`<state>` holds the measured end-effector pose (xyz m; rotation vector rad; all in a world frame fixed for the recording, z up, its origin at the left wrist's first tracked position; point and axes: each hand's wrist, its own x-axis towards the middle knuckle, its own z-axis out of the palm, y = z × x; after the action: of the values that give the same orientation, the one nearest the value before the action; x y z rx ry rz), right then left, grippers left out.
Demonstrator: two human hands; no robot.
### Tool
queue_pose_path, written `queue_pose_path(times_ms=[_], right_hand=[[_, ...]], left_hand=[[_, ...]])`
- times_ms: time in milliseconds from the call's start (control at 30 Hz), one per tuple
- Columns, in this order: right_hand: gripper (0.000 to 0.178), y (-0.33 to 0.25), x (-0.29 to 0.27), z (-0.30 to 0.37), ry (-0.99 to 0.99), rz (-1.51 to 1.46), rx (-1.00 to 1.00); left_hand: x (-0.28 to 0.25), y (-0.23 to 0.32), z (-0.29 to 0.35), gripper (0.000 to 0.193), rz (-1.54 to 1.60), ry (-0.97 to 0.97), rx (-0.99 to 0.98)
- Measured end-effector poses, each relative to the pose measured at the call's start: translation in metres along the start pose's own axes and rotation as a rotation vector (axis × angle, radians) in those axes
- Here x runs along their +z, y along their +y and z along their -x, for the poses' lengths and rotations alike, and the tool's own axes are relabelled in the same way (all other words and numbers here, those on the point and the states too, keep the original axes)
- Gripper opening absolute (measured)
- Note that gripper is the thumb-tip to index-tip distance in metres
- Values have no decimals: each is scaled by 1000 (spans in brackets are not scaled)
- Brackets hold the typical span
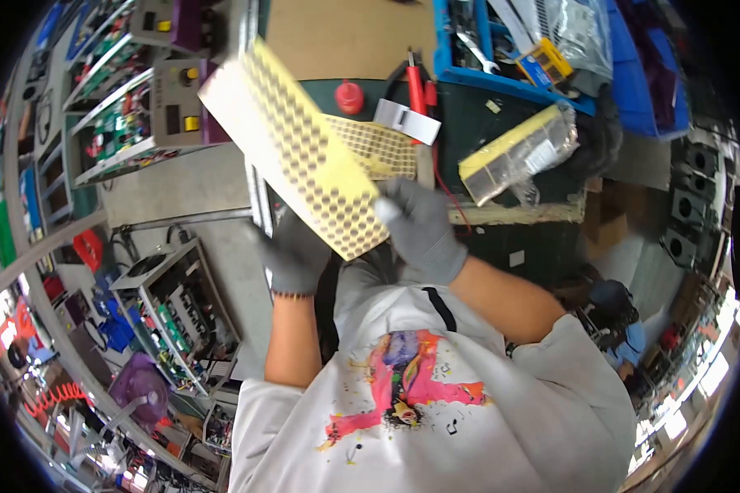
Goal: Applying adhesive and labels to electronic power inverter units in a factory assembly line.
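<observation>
- At the near edge of the bench (pixel 460 115), above the person's lap: yellow dotted sheet (pixel 321 177), held up at a slant, far end up & to L, near end close to the shirt. Dark round dots in rows; pale strip along its L side, prob. liner or glare, can't tell which.
- R hand (pixel 423 226), grey glove: gripping the sheet's R edge nr the bottom, thumb on the dotted face, fingers mostly hidden behind.
- L hand (pixel 300 255), also gloved: by the sheet's lower L edge, blurred, thumb out to the side; can't tell if it grips or merely sits under/beside.
- 2nd dotted sheet (pixel 378 144) on bench, partly behind the held one. White card (pixel 407 122) & red-handled tool (pixel 416 90) nr it, red-topped container (pixel 349 97) just L of those.
- Step in hand looks like handling/turning the sheet. To do it well, IMO: support both long edges, thumbs off the dots where poss., far end kept from sagging/creasing.
- Gloves prob. dull the feel of thin edges, so light pinch, slow turns.
- Mind the red-topped container: best swing the sheet clear of it.
</observation>
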<state>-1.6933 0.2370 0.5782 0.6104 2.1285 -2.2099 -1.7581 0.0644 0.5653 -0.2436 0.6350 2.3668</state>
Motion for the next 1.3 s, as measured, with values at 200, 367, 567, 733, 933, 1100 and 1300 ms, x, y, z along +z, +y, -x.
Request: queue_pose_path(times_ms=[200,367,567,733,933,1100,1300], right_hand=[[20,28,-16,31,-193,371,19],[30,35,-149,-61,325,1109,79],[55,23,-147,-112,61,1608,703],[51,49,-144,-123,215,1483,687],[20,39,-143,-105,277,653,-194],[26,-91,75,28,-343,-106,-84],[42,-103,200,114,-1057,-195,-178]], left_hand=[[-25,-32,46,40,-1167,243,71],[11,-20,70,28,-910,459,284],[58,4,98,60,-809,706,596],[66,24,142,37,-820,790,766],[70,34,196,50,-833,908,922],[72,28,242,50,-765,960,1021],[57,15,301,43,-902,1043,1084]])
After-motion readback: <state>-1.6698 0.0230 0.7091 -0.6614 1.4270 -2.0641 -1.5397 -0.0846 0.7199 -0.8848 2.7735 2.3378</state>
